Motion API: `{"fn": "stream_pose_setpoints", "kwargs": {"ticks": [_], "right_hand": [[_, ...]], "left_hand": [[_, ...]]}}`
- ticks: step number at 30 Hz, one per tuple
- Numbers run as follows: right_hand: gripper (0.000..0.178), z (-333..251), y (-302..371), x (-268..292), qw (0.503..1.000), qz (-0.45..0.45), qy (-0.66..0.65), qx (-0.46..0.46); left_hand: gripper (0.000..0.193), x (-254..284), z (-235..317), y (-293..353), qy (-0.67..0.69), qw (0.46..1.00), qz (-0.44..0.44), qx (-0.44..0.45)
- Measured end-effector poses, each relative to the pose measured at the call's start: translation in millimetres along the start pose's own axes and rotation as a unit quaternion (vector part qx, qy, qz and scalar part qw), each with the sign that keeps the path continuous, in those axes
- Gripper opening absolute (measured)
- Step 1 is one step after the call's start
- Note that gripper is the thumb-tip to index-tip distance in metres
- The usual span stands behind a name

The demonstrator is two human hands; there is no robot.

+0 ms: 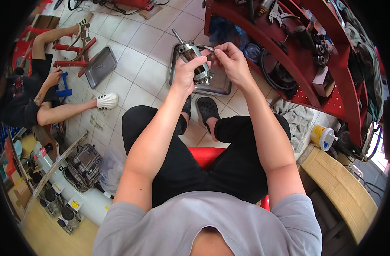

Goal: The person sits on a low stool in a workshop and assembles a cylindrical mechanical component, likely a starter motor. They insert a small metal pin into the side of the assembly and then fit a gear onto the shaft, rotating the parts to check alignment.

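Note:
My left hand (187,71) is wrapped around a silvery metal cylinder (190,52) with a rod-like shaft at its far end and small studs at its near end. The cylinder is tilted, its shaft pointing away and to the left. Close to its right side, my right hand (232,62) is closed, thumb and fingertips pinching a small, thin metal piece (210,48); its exact kind is too small to make out. Below both hands, a shallow metal tray (224,87) lies on the tiled floor, partly hidden by the hands and cylinder.
On the right stands a red shelf unit (271,72) with tools and metal parts. Another metal tray (101,67) lies to the left, near a seated person (24,100) and a red stand (71,63). A yellow-and-white bucket (323,137) is at right.

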State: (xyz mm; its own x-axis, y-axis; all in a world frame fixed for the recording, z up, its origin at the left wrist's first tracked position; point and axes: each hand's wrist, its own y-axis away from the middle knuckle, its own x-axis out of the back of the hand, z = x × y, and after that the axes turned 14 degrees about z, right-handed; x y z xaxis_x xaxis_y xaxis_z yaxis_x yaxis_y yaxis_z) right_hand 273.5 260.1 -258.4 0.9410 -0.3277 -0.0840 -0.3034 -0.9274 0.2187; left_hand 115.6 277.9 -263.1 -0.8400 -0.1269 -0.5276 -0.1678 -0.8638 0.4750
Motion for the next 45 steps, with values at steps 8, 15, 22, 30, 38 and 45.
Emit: {"fn": "stream_pose_setpoints", "kwargs": {"ticks": [8,15,22,30,38,45], "right_hand": [[0.014,1.8,-0.8,-0.3,0.999,-0.01,0.036,0.01],[0.013,7.9,-2.8,-1.1,0.996,0.053,0.065,0.03],[0.013,6.5,-1.0,-2.3,0.998,0.013,0.052,0.029],[0.014,6.9,-2.6,1.9,0.997,0.03,0.071,0.021],[0.014,8.5,-3.5,0.5,0.993,0.058,0.096,0.038],[0.013,5.1,-0.6,-1.4,0.998,0.015,0.055,0.031]], "left_hand": [[0.029,3.9,-1.1,-4.4,0.002,1.0,-0.004,-0.012],[0.025,5.8,-0.4,-1.7,-0.046,0.999,0.006,-0.01],[0.022,5.3,-6.5,-6.1,-0.014,0.999,0.0,-0.05],[0.028,4.2,-2.9,-2.7,-0.037,0.998,0.007,-0.041],[0.029,6.0,-1.9,-3.3,-0.032,0.999,0.004,-0.041],[0.03,5.5,-2.3,-6.5,-0.032,0.998,0.003,-0.058]]}}
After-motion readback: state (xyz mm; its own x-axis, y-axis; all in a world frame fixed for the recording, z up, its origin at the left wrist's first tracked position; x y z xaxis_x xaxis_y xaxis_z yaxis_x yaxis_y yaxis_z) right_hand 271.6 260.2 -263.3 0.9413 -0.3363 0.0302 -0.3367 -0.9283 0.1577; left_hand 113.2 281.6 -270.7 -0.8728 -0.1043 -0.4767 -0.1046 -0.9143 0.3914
